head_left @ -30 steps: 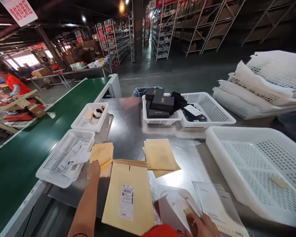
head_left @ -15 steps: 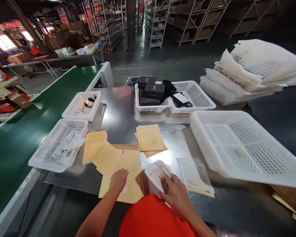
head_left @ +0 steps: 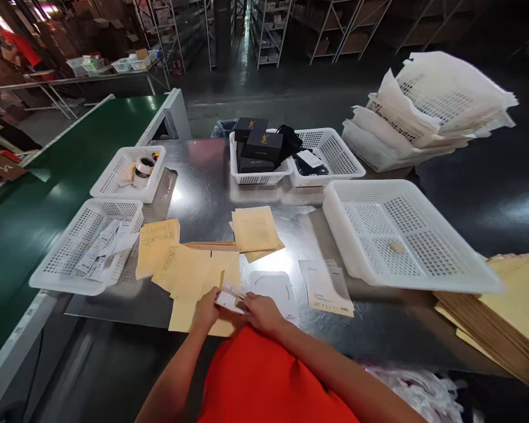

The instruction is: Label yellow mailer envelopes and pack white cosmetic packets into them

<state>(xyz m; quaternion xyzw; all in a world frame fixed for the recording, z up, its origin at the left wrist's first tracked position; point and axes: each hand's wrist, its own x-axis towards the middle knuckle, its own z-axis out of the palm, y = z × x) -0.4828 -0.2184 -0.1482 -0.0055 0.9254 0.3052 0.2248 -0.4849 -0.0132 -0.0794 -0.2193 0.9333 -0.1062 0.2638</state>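
My left hand [head_left: 207, 308] pinches the left end of a small white printed packet [head_left: 229, 299]; its exact kind is unclear. The fingers of my right hand [head_left: 263, 312] are closed on the packet's right end. Both hands hold it above several yellow paper envelopes [head_left: 189, 270] spread on the metal table. Just right of the packet lies a white sheet [head_left: 275, 288] with rounded corners and curved lines, partly under my right hand. Beyond it sits a short stack of yellow envelopes [head_left: 256, 229]. Some printed white cards [head_left: 328, 288] lie farther right.
A white basket [head_left: 62, 258] with paper slips and another with tape rolls [head_left: 143, 167] stand left, beside a green conveyor [head_left: 70, 147]. Black boxes [head_left: 262, 147] fill a back basket. A large white tray [head_left: 352, 252] and a yellow envelope bundle [head_left: 511, 305] are right.
My left hand has left the yellow envelope's surface and now grips the packet. My right hand has moved left from the white sheet, which now lies flat. The camera view has shifted.
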